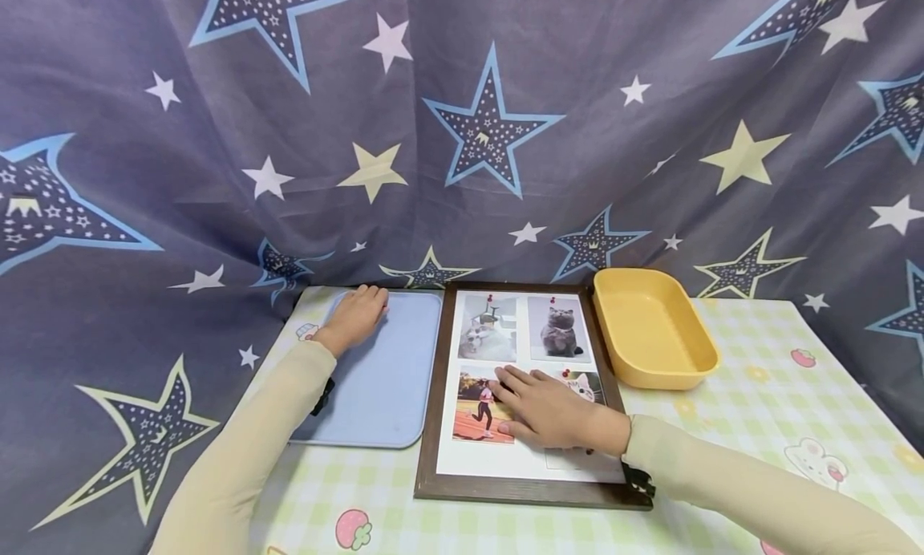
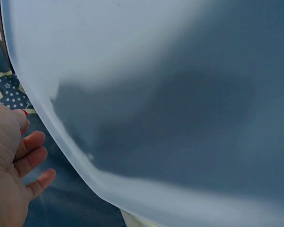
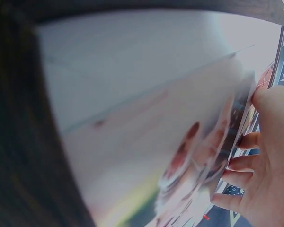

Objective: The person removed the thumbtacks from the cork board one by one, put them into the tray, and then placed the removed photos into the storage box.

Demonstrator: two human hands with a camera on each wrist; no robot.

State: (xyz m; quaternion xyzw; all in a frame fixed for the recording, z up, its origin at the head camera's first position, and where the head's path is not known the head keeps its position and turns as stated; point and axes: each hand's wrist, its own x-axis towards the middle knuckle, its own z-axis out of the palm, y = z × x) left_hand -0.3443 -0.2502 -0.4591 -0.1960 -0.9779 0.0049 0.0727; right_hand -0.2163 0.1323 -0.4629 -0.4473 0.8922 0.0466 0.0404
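Note:
My right hand (image 1: 549, 411) lies with its fingers spread over the lower photos on a white pinboard with a dark brown frame (image 1: 534, 491). It touches the edge of a photo of a runner (image 1: 472, 431) and covers much of a photo of a white cat (image 1: 583, 383). Above are a photo of a grey cat (image 1: 559, 332) and one of a pale animal (image 1: 487, 342), with red pushpins (image 1: 553, 301) at their tops. My left hand (image 1: 357, 316), its fingers loosely bent, is over the far left part of a light blue tray (image 1: 390, 386); nothing shows in its grasp.
A yellow bin (image 1: 653, 322) stands right of the board, against its frame. The checked tablecloth (image 1: 765, 378) reaches along the front and right. A dark curtain with stars (image 1: 491, 226) hangs behind the table.

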